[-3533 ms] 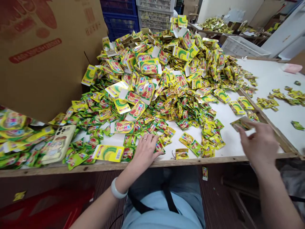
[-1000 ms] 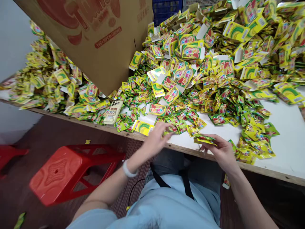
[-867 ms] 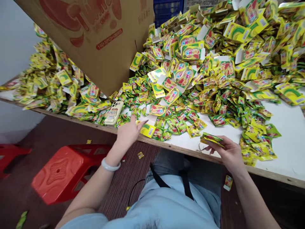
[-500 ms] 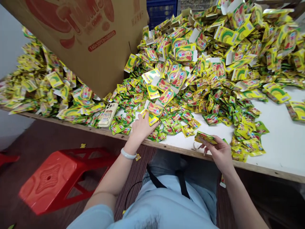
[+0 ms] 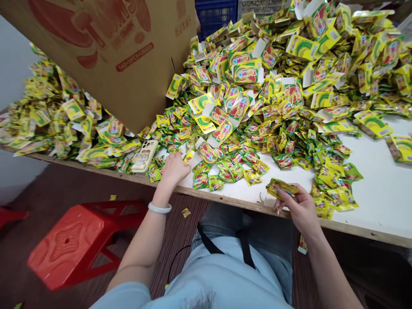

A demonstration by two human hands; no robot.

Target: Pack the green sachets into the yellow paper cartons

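My left hand (image 5: 175, 170), with a pale bangle at the wrist, lies over small green sachets (image 5: 160, 162) at the table's front edge. Its thumb is apart from the fingers, whose tips are partly hidden among the sachets. Beside it are more loose green sachets (image 5: 201, 180) and a small printed carton (image 5: 206, 151) with an open flap. My right hand (image 5: 301, 207) is closed on some yellow-green sachets (image 5: 280, 187), held just above the front edge. How many it holds I cannot tell.
A large cardboard box (image 5: 128, 92) leans over the heap at left. A phone (image 5: 145, 156) lies near the front edge. Heaped yellow cartons (image 5: 247, 74) fill the back of the white table (image 5: 383, 180). A red stool (image 5: 69, 242) stands on the floor at left.
My left hand has moved left and away from the small carton with the barcode, onto the sachets nearer the phone. My right hand has barely shifted and still holds its sachets.
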